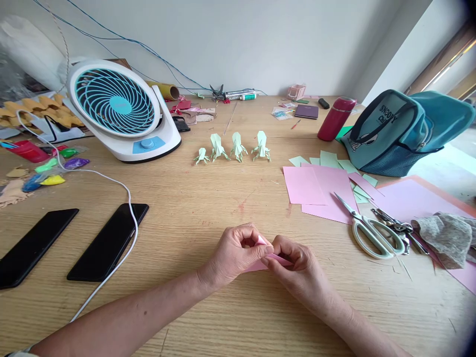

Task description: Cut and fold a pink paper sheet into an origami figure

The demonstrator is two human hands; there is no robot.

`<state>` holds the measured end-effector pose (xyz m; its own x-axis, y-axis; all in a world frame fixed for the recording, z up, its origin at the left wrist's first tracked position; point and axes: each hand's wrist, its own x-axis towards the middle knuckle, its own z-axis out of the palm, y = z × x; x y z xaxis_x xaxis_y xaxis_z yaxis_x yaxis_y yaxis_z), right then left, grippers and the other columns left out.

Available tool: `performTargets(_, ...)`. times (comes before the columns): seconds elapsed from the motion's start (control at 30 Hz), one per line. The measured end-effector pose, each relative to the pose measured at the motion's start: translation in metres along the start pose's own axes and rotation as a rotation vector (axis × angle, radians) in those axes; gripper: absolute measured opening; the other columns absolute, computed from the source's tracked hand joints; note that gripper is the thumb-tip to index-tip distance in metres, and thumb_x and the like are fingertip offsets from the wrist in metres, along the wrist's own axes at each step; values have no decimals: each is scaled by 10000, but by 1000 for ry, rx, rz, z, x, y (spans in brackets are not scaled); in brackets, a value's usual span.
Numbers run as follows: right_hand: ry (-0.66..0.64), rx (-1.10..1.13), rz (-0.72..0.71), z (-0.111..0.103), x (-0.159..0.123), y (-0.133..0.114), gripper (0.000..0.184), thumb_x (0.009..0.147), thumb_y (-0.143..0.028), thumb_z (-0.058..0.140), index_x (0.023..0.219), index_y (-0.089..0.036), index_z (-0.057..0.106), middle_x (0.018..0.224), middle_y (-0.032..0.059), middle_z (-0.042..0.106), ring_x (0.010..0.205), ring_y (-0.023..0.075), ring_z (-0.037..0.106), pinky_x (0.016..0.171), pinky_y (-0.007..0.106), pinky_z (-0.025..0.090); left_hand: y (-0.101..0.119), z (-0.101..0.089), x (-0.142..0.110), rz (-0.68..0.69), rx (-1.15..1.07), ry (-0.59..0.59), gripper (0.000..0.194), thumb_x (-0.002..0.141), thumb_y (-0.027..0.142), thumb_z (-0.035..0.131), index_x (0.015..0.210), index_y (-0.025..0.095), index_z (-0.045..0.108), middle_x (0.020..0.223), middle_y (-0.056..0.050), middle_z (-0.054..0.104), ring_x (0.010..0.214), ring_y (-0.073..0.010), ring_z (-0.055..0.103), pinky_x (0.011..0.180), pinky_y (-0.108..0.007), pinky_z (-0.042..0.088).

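Both hands meet over the wooden table near its front, pinching one piece of pink paper [256, 267] that is partly folded. My left hand [236, 253] has thumb and fingers closed on it, with a pink corner poking up between them. From the other side my right hand [297, 265] grips the same paper, its thumb close to the left thumb. The fingers cover much of the sheet, so its full folded shape is hidden. Farther back stand several pale green folded paper figures [238, 146] in a row.
White-handled scissors [375, 238] lie right of my hands, beside pink sheets [330, 191] and green paper scraps. A teal backpack [401, 134] and red flask [336, 118] stand behind. At left are a fan [122, 109], two black phones [107, 243] and a white cable [130, 208].
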<state>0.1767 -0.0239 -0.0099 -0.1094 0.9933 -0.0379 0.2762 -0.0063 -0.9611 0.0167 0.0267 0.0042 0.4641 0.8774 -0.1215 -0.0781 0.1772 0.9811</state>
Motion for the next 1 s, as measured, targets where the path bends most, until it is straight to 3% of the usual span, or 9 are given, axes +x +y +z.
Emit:
performTargets(0.6, -19, -11, -24, -1, -1, -1, 251, 866, -291, 622, 659, -192, 521, 650, -32, 499, 599, 113, 442, 552, 227, 334, 3, -4, 0, 14, 63, 13, 337, 691, 402, 814, 621, 154, 596, 614, 18, 587, 579, -89, 518, 578, -219, 432)
performTargets(1.0, -64, 21, -1, -2, -1, -3, 224, 857, -255, 603, 664, -191, 511, 655, -35, 478, 590, 106, 415, 540, 224, 312, 6, -5, 0, -28, -20, 13, 285, 663, 309, 847, 626, 136, 624, 613, 24, 611, 581, -76, 525, 581, -206, 421)
